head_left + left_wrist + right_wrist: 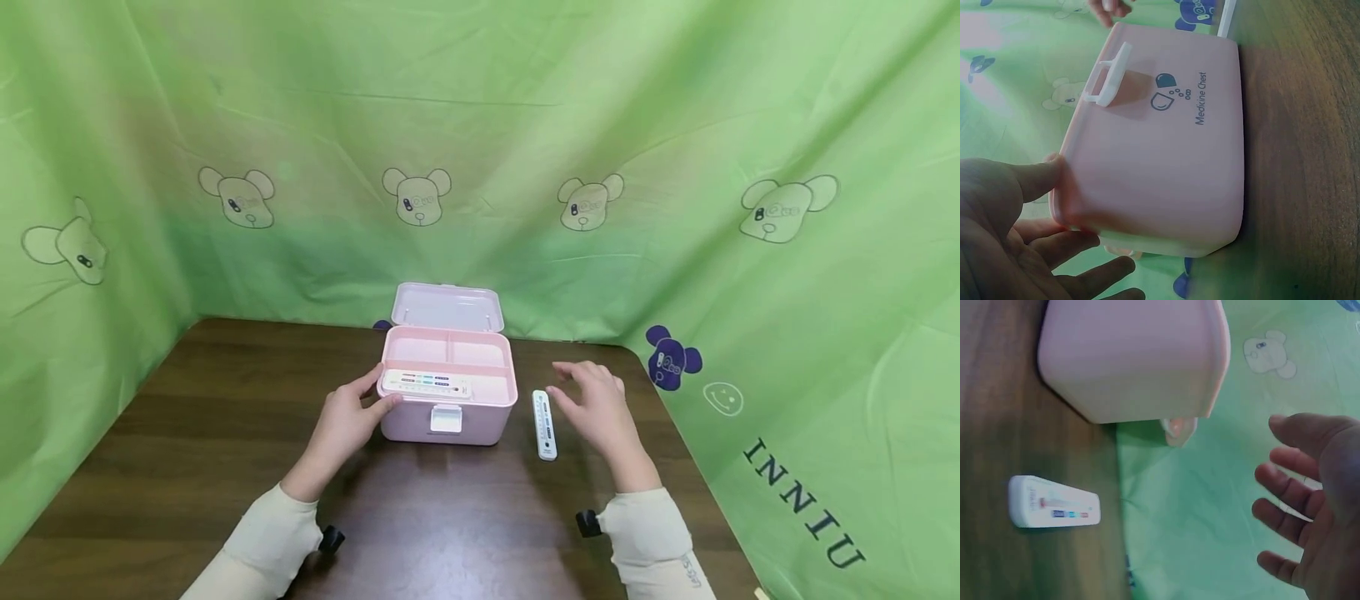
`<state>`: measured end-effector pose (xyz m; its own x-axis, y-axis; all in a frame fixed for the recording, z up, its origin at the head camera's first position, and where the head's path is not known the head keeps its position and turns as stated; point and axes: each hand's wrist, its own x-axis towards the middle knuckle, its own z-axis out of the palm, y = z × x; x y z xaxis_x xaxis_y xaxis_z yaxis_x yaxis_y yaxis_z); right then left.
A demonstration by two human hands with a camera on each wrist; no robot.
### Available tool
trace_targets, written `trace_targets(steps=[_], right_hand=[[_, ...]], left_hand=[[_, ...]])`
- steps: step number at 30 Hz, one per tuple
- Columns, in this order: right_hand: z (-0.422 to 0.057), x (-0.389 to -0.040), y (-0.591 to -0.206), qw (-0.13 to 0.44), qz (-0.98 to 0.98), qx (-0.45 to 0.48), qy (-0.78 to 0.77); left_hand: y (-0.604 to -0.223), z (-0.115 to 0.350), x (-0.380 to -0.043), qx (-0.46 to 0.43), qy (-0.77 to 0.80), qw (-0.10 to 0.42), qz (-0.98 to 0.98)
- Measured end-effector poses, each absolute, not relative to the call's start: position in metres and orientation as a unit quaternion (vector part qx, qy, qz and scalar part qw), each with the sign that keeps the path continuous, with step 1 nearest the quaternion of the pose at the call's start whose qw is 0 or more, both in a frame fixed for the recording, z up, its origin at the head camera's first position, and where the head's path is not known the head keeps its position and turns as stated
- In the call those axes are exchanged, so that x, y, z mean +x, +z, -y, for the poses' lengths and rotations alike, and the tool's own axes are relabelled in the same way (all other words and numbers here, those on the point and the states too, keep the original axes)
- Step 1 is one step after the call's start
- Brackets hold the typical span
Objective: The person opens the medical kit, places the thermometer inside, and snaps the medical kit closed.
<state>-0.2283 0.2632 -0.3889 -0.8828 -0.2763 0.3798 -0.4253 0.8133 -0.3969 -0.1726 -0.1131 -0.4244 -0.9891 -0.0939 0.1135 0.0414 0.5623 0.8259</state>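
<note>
A pink medicine chest [480, 423] stands on the table with its lid [448, 308] raised at the back. My left hand [347, 418] holds its front left corner, thumb at the front rim and fingers along the side; the left wrist view shows "Medicine Chest" printed on the front [1166, 150]. In the chest's front section lies a white strip thermometer [426, 383], close to my left fingers; whether they touch it I cannot tell. A second white thermometer [544, 425] lies on the table right of the chest. Beside it hovers my right hand [600, 408], fingers loosely bent and holding nothing.
Divider walls split the chest's pink interior [420, 346] into compartments. A white latch [446, 418] sits on its front. The brown wooden table [225, 417] is bordered at the back and sides by a green curtain [480, 125] with bear prints.
</note>
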Motion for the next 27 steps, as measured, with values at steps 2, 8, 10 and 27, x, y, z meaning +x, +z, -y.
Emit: trace_targets(steps=[2,8,10,27], right_hand=[[-0.266,-0.224,-0.396,0.147,0.947,0.165,0.235],[-0.276,-0.212,-0.416,0.114,0.961,0.106,0.230],[-0.278,-0.210,-0.425,0.103,0.963,0.091,0.232],[-0.270,-0.192,-0.471,0.003,0.971,-0.016,0.240]], left_hand=[[-0.424,0.113,-0.173,0.014,-0.469,0.072,0.880],[-0.424,0.112,-0.172,0.015,-0.467,0.072,0.881],[-0.424,0.112,-0.172,0.017,-0.467,0.073,0.881],[-0.425,0.117,-0.176,0.003,-0.460,0.084,0.884]])
